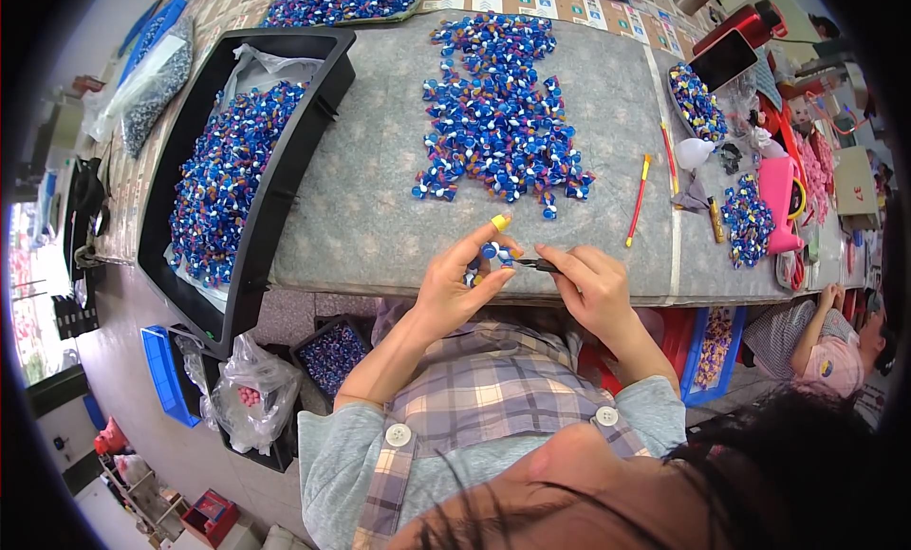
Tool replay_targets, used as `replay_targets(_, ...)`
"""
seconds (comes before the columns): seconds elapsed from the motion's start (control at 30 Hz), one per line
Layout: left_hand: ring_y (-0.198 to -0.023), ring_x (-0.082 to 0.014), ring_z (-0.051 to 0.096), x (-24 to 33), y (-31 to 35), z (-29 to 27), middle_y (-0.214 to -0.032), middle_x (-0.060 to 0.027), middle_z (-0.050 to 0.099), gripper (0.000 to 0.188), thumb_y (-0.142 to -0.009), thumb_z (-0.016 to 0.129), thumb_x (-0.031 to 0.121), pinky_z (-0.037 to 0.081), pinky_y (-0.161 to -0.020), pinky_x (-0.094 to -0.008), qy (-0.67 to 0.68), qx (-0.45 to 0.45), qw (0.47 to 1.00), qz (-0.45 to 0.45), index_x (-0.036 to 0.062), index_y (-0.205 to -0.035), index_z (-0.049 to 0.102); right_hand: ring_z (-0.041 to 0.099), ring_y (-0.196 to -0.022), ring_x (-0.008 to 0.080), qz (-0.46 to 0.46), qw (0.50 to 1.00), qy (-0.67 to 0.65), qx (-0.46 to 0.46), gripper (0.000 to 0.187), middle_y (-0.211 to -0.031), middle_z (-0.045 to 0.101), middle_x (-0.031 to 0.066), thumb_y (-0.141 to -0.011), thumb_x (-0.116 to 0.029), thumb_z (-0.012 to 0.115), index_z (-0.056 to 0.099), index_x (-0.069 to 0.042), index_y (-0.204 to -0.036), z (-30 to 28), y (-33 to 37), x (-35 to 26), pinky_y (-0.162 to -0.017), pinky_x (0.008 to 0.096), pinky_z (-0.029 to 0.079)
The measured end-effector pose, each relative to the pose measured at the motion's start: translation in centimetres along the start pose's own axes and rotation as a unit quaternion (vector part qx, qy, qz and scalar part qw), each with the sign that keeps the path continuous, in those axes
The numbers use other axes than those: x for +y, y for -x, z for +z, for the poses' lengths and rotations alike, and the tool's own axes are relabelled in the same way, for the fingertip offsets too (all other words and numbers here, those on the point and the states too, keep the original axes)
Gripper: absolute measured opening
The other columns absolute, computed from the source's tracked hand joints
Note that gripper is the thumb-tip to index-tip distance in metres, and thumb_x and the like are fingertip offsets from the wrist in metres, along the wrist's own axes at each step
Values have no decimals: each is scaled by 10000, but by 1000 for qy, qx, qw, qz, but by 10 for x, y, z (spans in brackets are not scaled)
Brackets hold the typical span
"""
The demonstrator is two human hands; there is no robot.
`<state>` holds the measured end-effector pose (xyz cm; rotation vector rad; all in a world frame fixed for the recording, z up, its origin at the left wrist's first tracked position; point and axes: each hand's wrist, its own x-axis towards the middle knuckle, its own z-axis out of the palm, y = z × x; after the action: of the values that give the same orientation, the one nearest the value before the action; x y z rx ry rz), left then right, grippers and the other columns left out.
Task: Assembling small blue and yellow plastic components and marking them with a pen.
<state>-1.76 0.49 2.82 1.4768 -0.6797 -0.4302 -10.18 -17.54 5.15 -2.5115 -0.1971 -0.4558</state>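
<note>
My left hand (459, 282) is closed on a small blue-and-white plastic piece (492, 252), pinched above the table's near edge. A yellow cover sits on one of its fingertips, and more small pieces show in its palm. My right hand (590, 286) grips a slim black hand tool (543, 264) like a pen. Its thin tip touches or nearly touches the piece; whether it is a blade or tweezers I cannot tell. Beyond my hands, a large spread of similar blue, white and orange pieces (498, 123) lies on the grey-covered table (365, 189).
At left, a black tray (275, 185) holds a heap of pieces. Two thin red-and-yellow sticks (639, 201) lie to the right. Farther right are a phone (723, 60), a pink tool (780, 204) and a small pile of pieces (747, 220). Another person (821, 351) sits at far right.
</note>
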Motion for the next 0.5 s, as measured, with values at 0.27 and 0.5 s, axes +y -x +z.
replay_targets(0.27, -595, -10, 386, -2, -1, 0, -937, -37, 605, 509, -760, 600, -19, 342, -546, -141, 19, 15, 1000, -6, 23, -1242, 441, 489, -539, 183, -37, 994, 82, 68, 418, -617, 465, 30, -618, -6, 621, 619, -93, -1027, 9, 3, 1, -478, 303, 392)
replay_targets(0.5, -599, -8, 388, -2, -1, 2, -944, -40, 604, 512, -761, 598, -20, 343, -548, -142, 41, 12, 999, 3, 25, -1245, 437, 506, -548, 206, 56, 996, -67, 7, 383, -636, 493, 56, -639, -5, 623, 622, -100, -1010, 6, 3, -3, -489, 309, 399)
